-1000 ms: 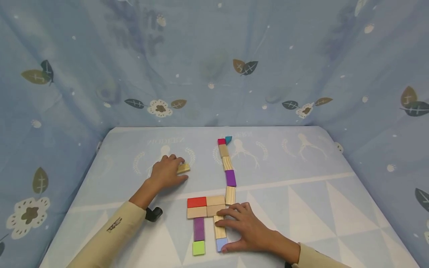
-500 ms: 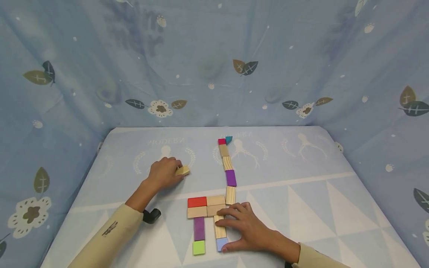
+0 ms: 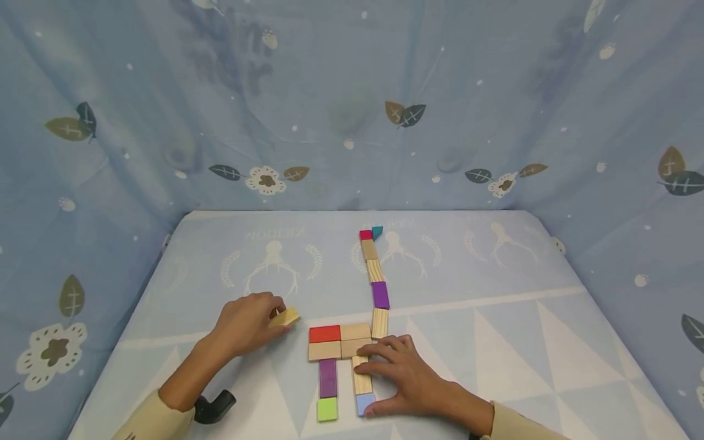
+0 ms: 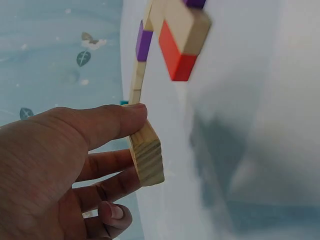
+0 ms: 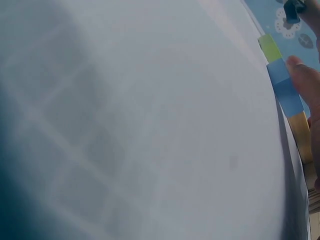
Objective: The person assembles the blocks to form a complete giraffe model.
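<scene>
My left hand (image 3: 244,324) pinches a plain wooden block (image 4: 148,155) between thumb and fingers, left of the laid-out blocks. In the left wrist view the block's striped end grain faces the camera. My right hand (image 3: 415,382) rests at the lower right of the layout, fingertips on a plain wooden block (image 3: 362,384) and thumb at a light blue block (image 3: 363,401). Above these lies a rectangle of a red block (image 3: 324,334) and several plain ones. A purple block (image 3: 328,379) runs down from its left part, ending in a lime green block (image 3: 327,409).
From the rectangle's right corner a row of blocks runs away from me, with a purple block (image 3: 381,295) along it. A small red block (image 3: 365,234) and a teal block (image 3: 377,232) end it. A patterned cloth (image 3: 473,244) covers the table; curtains (image 3: 346,110) surround it.
My left hand has closed its fingers on the wooden block and brought it nearer me and slightly left, close to the rectangle. My right hand stays in place.
</scene>
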### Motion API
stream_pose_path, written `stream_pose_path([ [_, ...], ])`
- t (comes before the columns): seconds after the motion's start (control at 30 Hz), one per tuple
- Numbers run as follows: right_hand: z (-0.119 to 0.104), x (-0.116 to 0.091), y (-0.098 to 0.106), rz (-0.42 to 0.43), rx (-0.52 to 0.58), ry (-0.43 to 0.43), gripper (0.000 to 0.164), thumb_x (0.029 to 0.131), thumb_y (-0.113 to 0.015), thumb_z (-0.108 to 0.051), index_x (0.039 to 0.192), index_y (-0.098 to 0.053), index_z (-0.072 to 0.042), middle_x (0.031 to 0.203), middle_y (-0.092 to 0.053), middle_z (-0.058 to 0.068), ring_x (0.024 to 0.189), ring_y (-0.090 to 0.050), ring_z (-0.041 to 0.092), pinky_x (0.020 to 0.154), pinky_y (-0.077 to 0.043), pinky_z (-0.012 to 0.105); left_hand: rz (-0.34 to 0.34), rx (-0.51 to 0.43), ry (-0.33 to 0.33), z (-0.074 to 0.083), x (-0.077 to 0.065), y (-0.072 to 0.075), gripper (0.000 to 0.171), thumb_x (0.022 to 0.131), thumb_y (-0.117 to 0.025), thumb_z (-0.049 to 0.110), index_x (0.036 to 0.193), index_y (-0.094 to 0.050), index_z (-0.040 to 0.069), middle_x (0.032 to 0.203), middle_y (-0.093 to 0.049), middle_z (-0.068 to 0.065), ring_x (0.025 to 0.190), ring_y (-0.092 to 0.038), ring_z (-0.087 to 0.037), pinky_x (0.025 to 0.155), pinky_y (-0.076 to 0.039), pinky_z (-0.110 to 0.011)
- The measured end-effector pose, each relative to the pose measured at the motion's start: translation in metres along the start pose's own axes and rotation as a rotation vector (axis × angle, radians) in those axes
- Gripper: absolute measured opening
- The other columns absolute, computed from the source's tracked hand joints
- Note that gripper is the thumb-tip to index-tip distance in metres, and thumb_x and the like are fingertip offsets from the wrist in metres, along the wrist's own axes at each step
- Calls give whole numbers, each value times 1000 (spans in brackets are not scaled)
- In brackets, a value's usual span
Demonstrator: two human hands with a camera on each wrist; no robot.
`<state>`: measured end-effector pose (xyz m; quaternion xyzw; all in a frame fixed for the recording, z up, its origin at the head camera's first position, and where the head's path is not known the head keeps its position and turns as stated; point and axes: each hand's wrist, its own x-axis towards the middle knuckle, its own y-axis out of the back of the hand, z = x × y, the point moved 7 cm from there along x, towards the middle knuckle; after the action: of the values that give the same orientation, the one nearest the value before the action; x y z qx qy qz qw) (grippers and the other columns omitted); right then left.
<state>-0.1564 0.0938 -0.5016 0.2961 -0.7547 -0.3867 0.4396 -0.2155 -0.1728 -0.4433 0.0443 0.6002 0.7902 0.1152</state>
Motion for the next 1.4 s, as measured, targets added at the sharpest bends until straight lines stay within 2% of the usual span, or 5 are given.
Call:
stream_pose_path([
  [0.17, 1, -2, 0, -1, -4, -12, 61, 76, -72, -68, 125, -63, -32, 137, -50, -8, 119, -42, 12, 87, -27, 37, 5, -3, 1, 1, -16, -7, 28, 72, -87, 36, 87, -70, 20, 72, -53, 11, 64, -47, -8, 54, -41, -31],
  [0.37, 2, -2, -1, -1, 1, -16, 62, 76, -71, -67, 126, -63, -32, 137, -49, -8, 120, -42, 13, 87, -26, 36, 7, -21, -9, 1, -23, -22, 28, 70, -87, 38, 81, -66, 23, 68, -49, 13, 61, -44, -7, 52, -38, -31],
  [0.77, 1, -3, 2, -5, 8, -21, 62, 76, -72, -66, 127, -61, -32, 138, -48, -8, 120, -42, 13, 87, -27, 37, 11, -68, -46, 6, -21, -37, 30, 69, -88, 38, 83, -66, 22, 66, -48, 15, 61, -44, -4, 54, -38, -29],
  [0.97, 0, -4, 3, -6, 16, -26, 62, 77, -72, -65, 128, -61, -32, 138, -48, -8, 120, -42, 13, 87, -27, 38, 42, -55, -67, 11, -20, -41, 32, 68, -88, 40, 85, -67, 22, 66, -48, 15, 60, -43, -3, 53, -38, -26],
  [1.4, -1, -8, 3, -38, 17, -53, 62, 78, -71, -66, 129, -60, -31, 139, -47, -8, 122, -40, 12, 89, -26, 36, 61, -33, -46, 17, -19, -47, 36, 66, -88, 43, 87, -67, 22, 65, -46, 16, 58, -42, -4, 53, -37, -27],
])
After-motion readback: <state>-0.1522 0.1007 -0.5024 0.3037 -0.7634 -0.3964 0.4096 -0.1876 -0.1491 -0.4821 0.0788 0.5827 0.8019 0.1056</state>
